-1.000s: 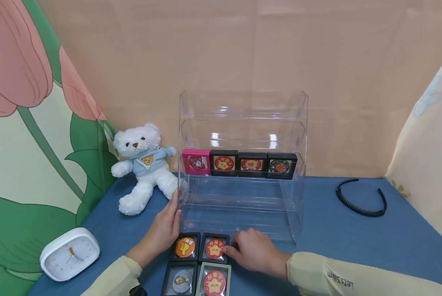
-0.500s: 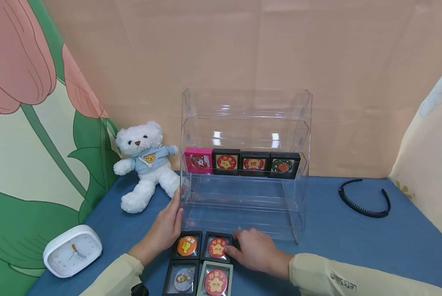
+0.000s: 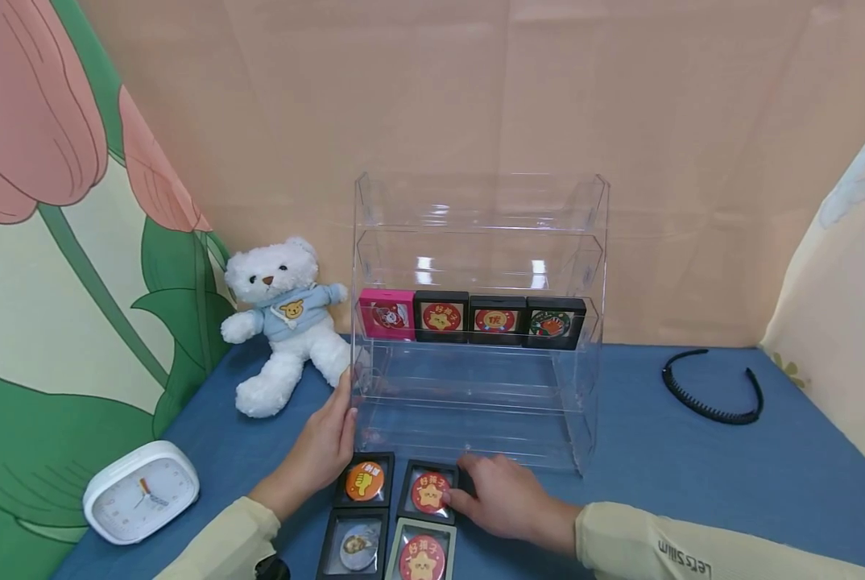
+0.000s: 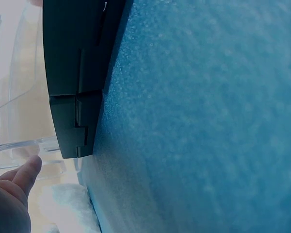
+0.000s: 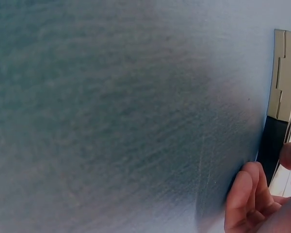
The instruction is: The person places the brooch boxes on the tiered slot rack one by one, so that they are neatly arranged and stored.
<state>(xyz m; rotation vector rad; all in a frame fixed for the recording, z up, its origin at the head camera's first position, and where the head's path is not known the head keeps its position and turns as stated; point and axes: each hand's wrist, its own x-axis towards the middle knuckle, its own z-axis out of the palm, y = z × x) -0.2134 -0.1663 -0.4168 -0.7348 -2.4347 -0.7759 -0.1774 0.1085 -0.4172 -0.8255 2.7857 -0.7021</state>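
My right hand [image 3: 503,498] pinches a small black display case [image 3: 408,501] at its right edge. Under the clear lid is a red round badge with a yellow star. In the right wrist view, thumb and curled fingers lie on either side of this black case [image 5: 271,141]. A clear tiered acrylic rack [image 3: 469,396] stands behind the cases. Fairly straight fingers of my left hand [image 3: 315,453] rest on its lower left side. Left of the pinched case lies a black case with an orange badge [image 3: 365,481]; nearer are a black case with a silvery badge [image 3: 358,548] and a pale green case [image 3: 423,552].
One rack tier bears a pink case [image 3: 387,314] and several black ones [image 3: 442,316] in a row. A white teddy bear [image 3: 287,322] sits left of the rack, with a white clock [image 3: 141,493] nearer the front. At right lies a black headband [image 3: 715,412].
The pinched black case has shifted slightly right and nearer, leaving a gap beside the orange-badge case. My right hand has moved with it; the left hand stays against the rack.
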